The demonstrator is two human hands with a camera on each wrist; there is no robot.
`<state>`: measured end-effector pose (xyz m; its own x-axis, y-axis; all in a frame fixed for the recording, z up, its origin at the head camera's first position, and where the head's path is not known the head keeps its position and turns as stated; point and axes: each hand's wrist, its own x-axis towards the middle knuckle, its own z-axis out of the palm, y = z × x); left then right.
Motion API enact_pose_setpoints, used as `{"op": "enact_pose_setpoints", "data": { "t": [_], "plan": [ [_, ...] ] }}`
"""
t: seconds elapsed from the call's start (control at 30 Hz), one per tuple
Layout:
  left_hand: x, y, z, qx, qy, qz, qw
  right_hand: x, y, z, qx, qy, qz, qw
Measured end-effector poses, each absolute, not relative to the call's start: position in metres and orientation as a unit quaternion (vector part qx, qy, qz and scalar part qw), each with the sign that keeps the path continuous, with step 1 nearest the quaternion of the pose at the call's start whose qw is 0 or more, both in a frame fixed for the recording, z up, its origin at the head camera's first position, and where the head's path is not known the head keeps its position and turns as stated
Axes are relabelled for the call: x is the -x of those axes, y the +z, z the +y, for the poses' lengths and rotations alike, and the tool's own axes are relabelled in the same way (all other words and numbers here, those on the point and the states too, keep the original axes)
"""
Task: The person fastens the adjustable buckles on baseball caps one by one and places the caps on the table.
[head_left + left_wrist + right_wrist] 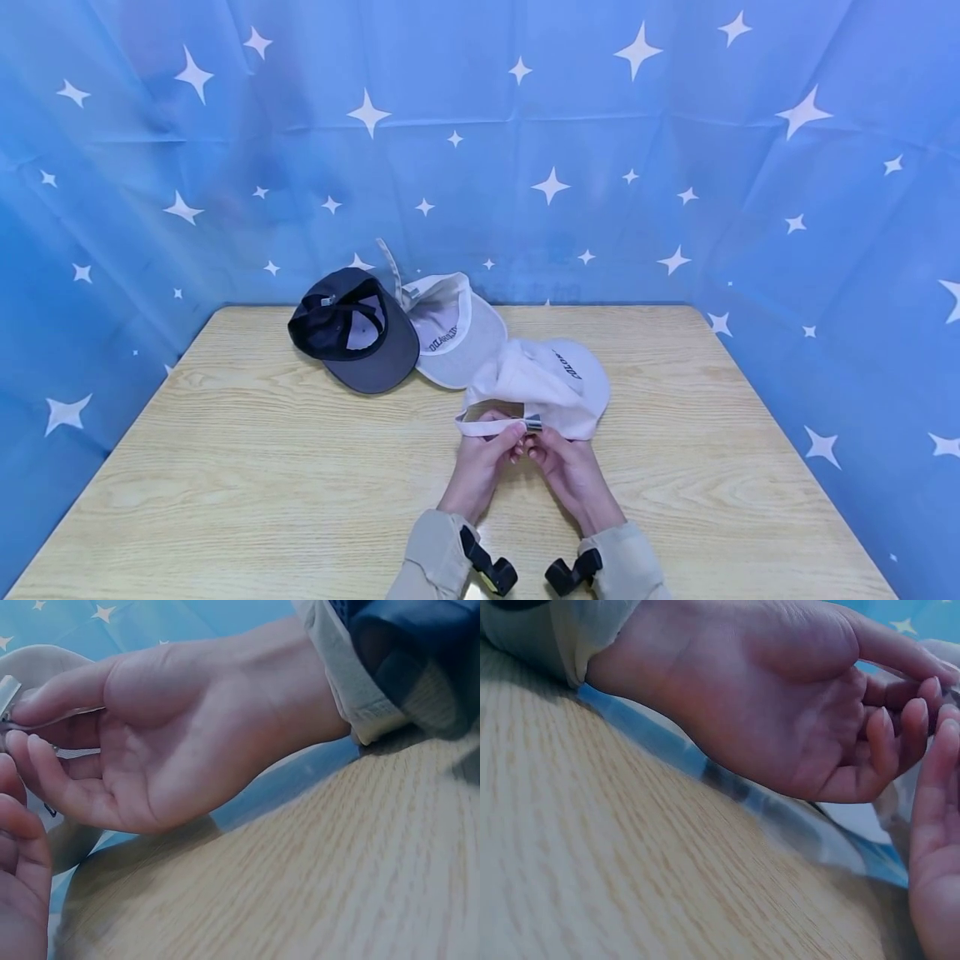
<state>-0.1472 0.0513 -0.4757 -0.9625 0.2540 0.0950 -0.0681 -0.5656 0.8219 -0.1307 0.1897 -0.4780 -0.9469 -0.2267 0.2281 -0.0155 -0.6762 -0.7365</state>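
Note:
A white baseball cap (pixel 525 373), with dark lettering on its front, is at the table's middle, its back opening towards me. My left hand (pixel 477 467) pinches the cap's back strap (pixel 483 427) between thumb and fingers, just left of the metal buckle (pixel 533 423). Against the buckle's right side, my right hand (pixel 576 479) pinches the cap's strap end. In the left wrist view, the left thumb (pixel 67 694) lies along the strap beside the buckle. The right wrist view has the right fingers (pixel 889 742) curled, their tips close to the left hand's; the buckle is mostly hidden there.
A dark grey cap (pixel 375 362) lies upturned at the back left. Beside it, another light cap (pixel 480 329) rests inside up, its loose strap (pixel 390 262) sticking upwards. The wooden table (pixel 262 500) meets a blue star-patterned curtain (pixel 480 192) behind.

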Motion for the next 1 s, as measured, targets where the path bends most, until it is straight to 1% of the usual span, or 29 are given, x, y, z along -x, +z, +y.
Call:
{"op": "enact_pose_setpoints", "data": {
  "t": [0.37, 0.57, 0.83, 1.0],
  "plan": [
    [0.1469, -0.4762, 0.0494, -0.114, 0.889, 0.428, 0.118, 0.1299, -0.4796, 0.1910, 0.130, -0.924, 0.355, 0.059],
    [0.1482, -0.4762, 0.0475, -0.109, 0.899, 0.407, 0.119, 0.1314, -0.4794, 0.1919, 0.143, -0.935, 0.318, 0.066],
    [0.1490, -0.4767, 0.0481, -0.107, 0.900, 0.408, 0.113, 0.1300, -0.4777, 0.1913, 0.135, -0.930, 0.334, 0.071],
    [0.1482, -0.4770, 0.0490, -0.117, 0.894, 0.418, 0.114, 0.1303, -0.4788, 0.1909, 0.143, -0.922, 0.355, 0.063]
  ]
}}
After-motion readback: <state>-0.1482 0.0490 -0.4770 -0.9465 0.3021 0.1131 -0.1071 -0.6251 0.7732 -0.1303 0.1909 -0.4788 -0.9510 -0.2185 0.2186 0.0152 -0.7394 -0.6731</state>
